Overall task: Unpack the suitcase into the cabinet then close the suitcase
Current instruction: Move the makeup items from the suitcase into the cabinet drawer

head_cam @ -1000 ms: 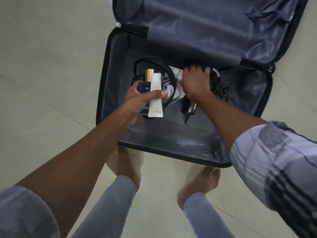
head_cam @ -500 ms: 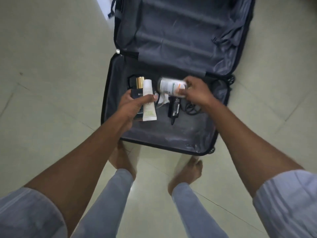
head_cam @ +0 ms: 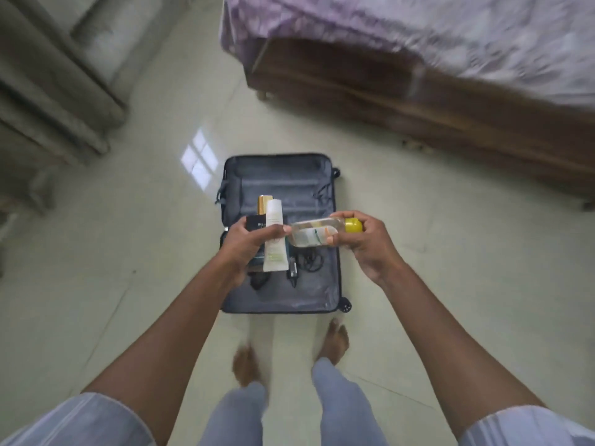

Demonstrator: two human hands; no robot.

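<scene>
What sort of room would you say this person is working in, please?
Most likely a bedroom. A wooden bed with a purple patterned cover fills the upper right, curtains hang at the left, and an open suitcase lies on the pale tiled floor.

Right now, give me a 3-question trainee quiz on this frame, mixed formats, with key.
1. True or false: the suitcase lies shut on the floor.
2. What does the right hand hold? A) a clear bottle with a yellow cap B) a white tube C) a black cable
3. Fill in: the left hand grips a dark box and a white ____.

Key: 1 false, it lies open. 2 A, the bottle. 3 tube.
</scene>
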